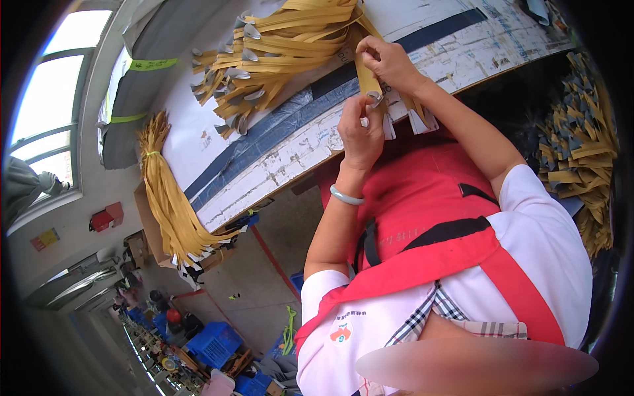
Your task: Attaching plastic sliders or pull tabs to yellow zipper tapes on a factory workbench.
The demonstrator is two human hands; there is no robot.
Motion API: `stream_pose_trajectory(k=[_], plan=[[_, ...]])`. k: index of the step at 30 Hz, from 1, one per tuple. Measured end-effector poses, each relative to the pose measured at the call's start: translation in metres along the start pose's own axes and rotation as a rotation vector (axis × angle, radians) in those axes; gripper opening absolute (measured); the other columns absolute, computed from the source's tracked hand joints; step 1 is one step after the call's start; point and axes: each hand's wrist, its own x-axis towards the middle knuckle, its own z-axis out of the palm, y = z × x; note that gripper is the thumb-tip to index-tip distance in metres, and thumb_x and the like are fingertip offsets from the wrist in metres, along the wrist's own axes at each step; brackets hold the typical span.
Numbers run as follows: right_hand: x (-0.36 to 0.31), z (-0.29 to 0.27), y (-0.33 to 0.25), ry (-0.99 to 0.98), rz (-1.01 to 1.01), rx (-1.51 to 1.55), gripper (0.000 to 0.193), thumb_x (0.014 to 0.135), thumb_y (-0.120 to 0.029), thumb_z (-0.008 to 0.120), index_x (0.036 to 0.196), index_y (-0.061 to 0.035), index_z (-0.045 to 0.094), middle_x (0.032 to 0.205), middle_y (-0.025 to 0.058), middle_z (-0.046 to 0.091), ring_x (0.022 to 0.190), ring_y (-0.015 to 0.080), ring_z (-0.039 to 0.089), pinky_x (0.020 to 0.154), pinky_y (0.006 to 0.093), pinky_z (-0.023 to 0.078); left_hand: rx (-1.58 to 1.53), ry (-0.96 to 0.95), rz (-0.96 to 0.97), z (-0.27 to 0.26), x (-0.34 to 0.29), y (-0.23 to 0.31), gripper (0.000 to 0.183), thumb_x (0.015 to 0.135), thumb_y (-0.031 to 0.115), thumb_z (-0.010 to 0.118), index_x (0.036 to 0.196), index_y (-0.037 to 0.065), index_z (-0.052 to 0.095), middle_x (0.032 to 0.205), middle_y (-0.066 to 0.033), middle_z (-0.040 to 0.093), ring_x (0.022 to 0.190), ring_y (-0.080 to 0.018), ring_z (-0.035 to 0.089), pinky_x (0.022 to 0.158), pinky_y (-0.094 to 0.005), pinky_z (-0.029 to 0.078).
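Yellow flat-woven strap [367,80], one: near the front edge of the white, scuffed wooden tabletop [462,61], its pale curled end grasped by the left hand [360,137]; right hand [391,65], fingertips gathered at the strap's edge, whether gripping cannot be told. Surroundings: heap of grey-tipped yellow straps [290,47] beyond; smooth navy strip [247,144] lying between; tied hank of long yellow straps [163,195], draped over the left edge.

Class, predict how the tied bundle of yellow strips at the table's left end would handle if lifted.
The bundle would probably flop, since it curves limply. Lifted by the yellow-green tie, it would likely stay gathered there, while the fanned lower ends might swing or splay.
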Motion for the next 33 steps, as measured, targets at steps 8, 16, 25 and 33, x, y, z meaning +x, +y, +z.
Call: stream_pose_trajectory(k=[8,16,25,33], plan=[[-0.032,-0.022,-0.02,-0.396,-0.179,0.051,0.015,0.092,-0.011,0.066,0.104,-0.002,0.065,0.085,0.0053,0.059,0.085,0.0147,0.06,0.074,0.0303,0.048,-0.38,-0.022,-0.299,-0.017,0.005,-0.011,0.02,0.096,-0.002,0.059,0.116,0.003,0.056,0.092,-0.0022,0.061,0.084,-0.0083,0.062,0.073,-0.0213,0.052],[-0.045,-0.01,-0.011,-0.257,-0.194,0.272,0.008,0.092,-0.005,0.065,0.1,-0.0024,0.065,0.091,0.0037,0.058,0.09,0.0124,0.059,0.077,0.0275,0.047,-0.387,-0.061,-0.269,-0.027,0.009,-0.018,0.025,0.092,-0.005,0.065,0.116,-0.001,0.06,0.095,-0.0036,0.065,0.087,-0.0115,0.064,0.075,-0.0231,0.053],[-0.061,-0.005,-0.02,-0.211,0.21,0.543,0.017,0.096,-0.018,0.067,0.096,-0.0021,0.061,0.081,0.0004,0.063,0.071,0.0061,0.059,0.063,0.0215,0.048,-0.155,-0.085,-0.149,-0.02,0.013,-0.016,0.014,0.083,-0.004,0.073,0.094,-0.001,0.066,0.089,-0.0111,0.066,0.077,-0.0176,0.065,0.069,-0.0279,0.053],[-0.068,-0.004,-0.017,-0.163,0.284,0.468,0.022,0.094,-0.022,0.07,0.083,-0.0026,0.064,0.069,-0.0021,0.06,0.066,0.0046,0.056,0.059,0.0208,0.045,-0.096,-0.065,-0.043,-0.015,0.013,-0.008,0.011,0.083,-0.002,0.071,0.091,0.0,0.064,0.087,-0.0126,0.064,0.075,-0.0252,0.064,0.066,-0.0319,0.052]])
